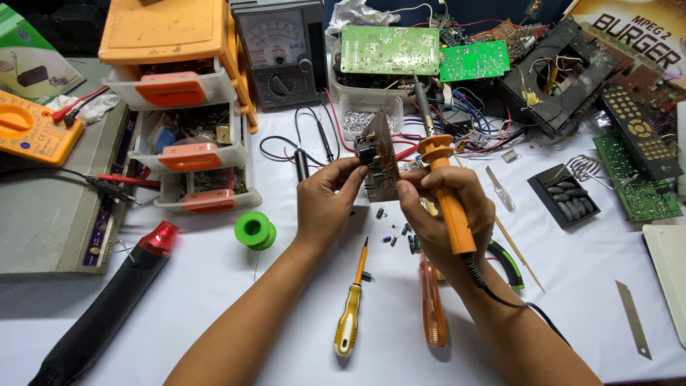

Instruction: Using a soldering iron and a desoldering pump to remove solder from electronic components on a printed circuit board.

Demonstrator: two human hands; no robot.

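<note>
My left hand (330, 199) pinches the left edge of a small brown circuit board (381, 159), held upright above the white table (214, 286). My right hand (441, 214) grips the orange handle of a soldering iron (446, 193). The iron's metal tip (421, 100) points away from me, and its black cord trails toward my wrist. The right fingertips also touch the board's right edge. Small loose electronic parts (397, 234) lie on the table under my hands.
A yellow screwdriver (350, 314) and an orange one (431, 307) lie near my forearms. A green solder spool (254, 230), orange parts drawers (187, 107), an analog meter (280, 51), green circuit boards (389, 48), tangled wires, a remote control (634, 129) and a knife blade (633, 309) surround me.
</note>
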